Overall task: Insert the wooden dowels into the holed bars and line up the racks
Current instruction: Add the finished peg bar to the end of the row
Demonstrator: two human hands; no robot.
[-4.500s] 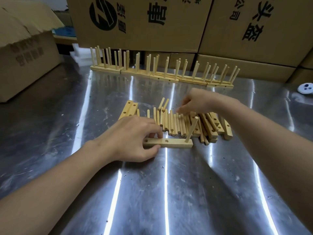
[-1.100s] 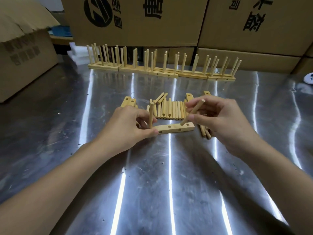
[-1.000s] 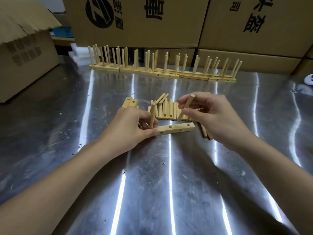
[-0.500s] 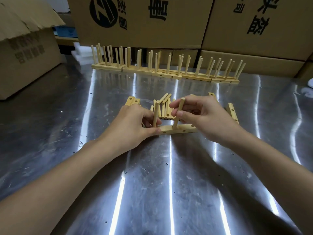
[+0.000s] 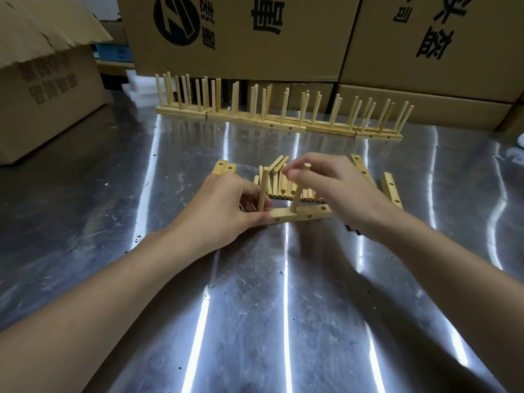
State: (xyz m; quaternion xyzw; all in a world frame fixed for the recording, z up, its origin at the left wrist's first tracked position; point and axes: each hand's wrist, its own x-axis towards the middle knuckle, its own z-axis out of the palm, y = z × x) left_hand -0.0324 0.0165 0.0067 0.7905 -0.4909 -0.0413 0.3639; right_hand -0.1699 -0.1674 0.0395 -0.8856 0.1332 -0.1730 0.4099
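**Seated: second dowel point(image 5: 299, 188)**

The bar point(image 5: 302, 215) lies on the table point(image 5: 255, 279), near the loose dowels point(image 5: 279, 188). Slanted moments ago, the peg now stands in its hole. My right hand point(image 5: 340, 191) pinches its top; my left hand point(image 5: 224, 208) grips the bar's end. One end hole point(image 5: 323, 207) left.

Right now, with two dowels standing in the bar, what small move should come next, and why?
Probably the right hand releases the middle dowel and fetches a loose dowel: the bar has its right-end hole empty, while the left hand grips it.

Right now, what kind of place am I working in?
Probably a small factory or packing area: printed cardboard boxes stacked behind a steel worktable, finished dowel racks lined up in a row.
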